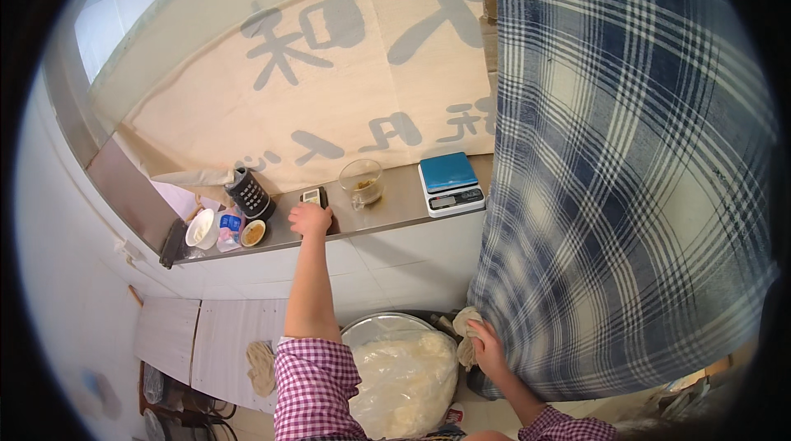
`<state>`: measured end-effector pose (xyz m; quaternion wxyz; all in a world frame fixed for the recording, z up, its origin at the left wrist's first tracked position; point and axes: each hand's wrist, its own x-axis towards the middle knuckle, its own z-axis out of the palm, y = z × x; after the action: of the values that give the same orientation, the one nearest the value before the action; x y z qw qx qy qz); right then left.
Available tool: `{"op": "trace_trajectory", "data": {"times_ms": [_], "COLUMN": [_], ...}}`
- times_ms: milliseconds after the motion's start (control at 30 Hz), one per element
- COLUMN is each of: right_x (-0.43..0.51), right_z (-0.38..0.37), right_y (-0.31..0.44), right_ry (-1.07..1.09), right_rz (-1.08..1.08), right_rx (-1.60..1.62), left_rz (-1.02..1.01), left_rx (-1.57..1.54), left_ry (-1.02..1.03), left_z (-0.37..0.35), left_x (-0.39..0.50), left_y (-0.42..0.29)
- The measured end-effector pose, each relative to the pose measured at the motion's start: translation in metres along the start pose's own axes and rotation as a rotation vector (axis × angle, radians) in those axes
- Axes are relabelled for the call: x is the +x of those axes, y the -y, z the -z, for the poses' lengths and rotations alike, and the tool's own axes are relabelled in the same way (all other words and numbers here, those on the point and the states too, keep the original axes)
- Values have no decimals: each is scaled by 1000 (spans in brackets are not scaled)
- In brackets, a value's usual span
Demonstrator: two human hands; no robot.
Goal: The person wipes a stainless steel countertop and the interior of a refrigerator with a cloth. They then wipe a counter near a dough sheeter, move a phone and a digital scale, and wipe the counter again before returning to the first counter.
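Note:
My left hand (311,219) reaches over a stainless-steel ledge (395,209) and lies on a small digital device (313,196) with a pale display. Its fingertips and the lower part of the device are hidden, so I cannot tell how firmly it is held. Down at the right, my right hand (488,347) grips a bunched beige cloth (467,331) beside the hanging plaid curtain. Right of the device on the ledge are a clear glass cup (363,180) with brownish contents and a white kitchen scale (452,186) with a blue platform.
A black patterned container (249,194), a white bowl (203,229), a plastic packet (229,228) and a small dish (253,233) crowd the ledge's left end. Below stands a plastic-covered round tub (401,379). The plaid curtain (618,194) hangs at right; beige gloves (261,368) lie on a board.

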<state>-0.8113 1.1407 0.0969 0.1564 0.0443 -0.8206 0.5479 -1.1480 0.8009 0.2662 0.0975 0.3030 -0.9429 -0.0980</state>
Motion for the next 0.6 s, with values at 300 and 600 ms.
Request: {"op": "trace_trajectory", "data": {"times_ms": [300, 600], "right_x": [0, 3], "right_z": [15, 12], "right_y": [-13, -3], "right_ry": [-44, 41], "right_rz": [4, -83], "right_rx": [-39, -12], "left_rz": [59, -730], "left_rx": [-1034, -783], "left_ry": [608, 746], "left_z": [66, 92], "left_x": [5, -109], "left_y": [68, -93]}}
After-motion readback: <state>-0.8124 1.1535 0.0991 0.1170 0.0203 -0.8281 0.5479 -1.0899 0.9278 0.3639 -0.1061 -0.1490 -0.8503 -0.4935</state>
